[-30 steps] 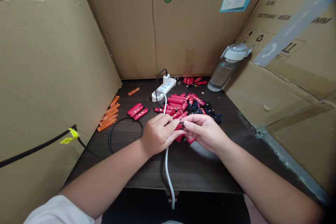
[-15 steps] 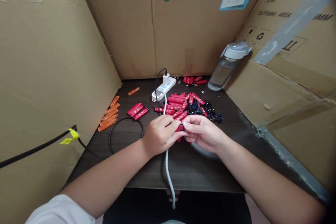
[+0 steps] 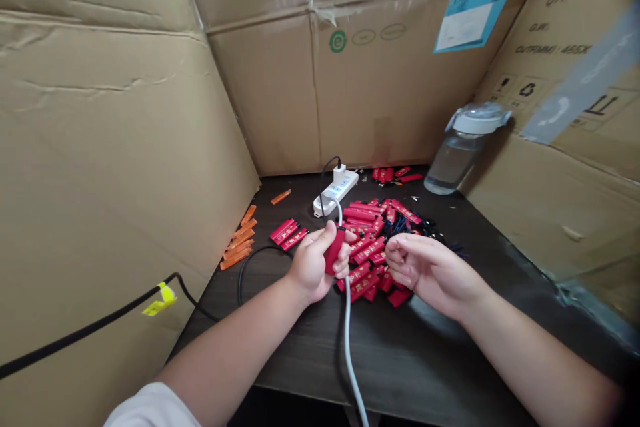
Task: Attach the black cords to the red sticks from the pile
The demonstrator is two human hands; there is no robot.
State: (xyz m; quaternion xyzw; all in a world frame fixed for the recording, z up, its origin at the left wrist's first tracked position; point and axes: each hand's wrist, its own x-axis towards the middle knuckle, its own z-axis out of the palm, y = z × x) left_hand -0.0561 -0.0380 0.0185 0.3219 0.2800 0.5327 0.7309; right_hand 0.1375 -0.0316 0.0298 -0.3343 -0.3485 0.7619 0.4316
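One red case [image 3: 334, 255] up in the left hand [image 3: 317, 263], and look at the angle: long axis close to upright, leaning slightly right, black end [image 3: 342, 230] pointing up and away from the person. Left fingers wrap it, thumb pressed against its side, above the counter [image 3: 400, 353]. Over on the other side, the right hand [image 3: 433, 273] hovers by the big red pile [image 3: 369, 250], fingers curled inward; whether they pinch anything, I can't tell. That pile overlaps too much to count. Three red cases, it seems, sit in a small group [image 3: 290, 235] to the left, then roughly six orange strips [image 3: 239, 247] overlapping, one lone orange strip [image 3: 281, 197], one power strip [image 3: 327, 203], one bottle [image 3: 455, 157].
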